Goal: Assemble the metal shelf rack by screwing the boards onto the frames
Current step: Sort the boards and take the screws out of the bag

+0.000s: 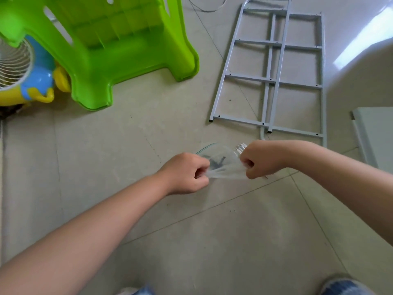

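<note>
Tiled floor (pixel 148 209) carries everything. Green plastic stool (pixel 119 45) at far-left. Two grey metal frames (pixel 274 77) lie flat, overlapping, far-right. Left hand (pixel 187 173) and right hand (pixel 261 159), fingers curled tight, each pinch clear bag (pixel 223 165) holding dark screws (pixel 215 163).

The small dark pieces inside the clear plastic zip bag (pixel 221 161) are too blurred to identify; the fingertips of the left hand (pixel 185 173) and right hand (pixel 258 159) curl out of sight under the bunched film; at three o'clock the pale flat board (pixel 376 135) runs off the edge; at eleven o'clock the bright green plastic stool (pixel 119 47) is cut off on top; the two overlapping grey metal ladder-shaped frames (pixel 274 79) partly cover each other.
</note>
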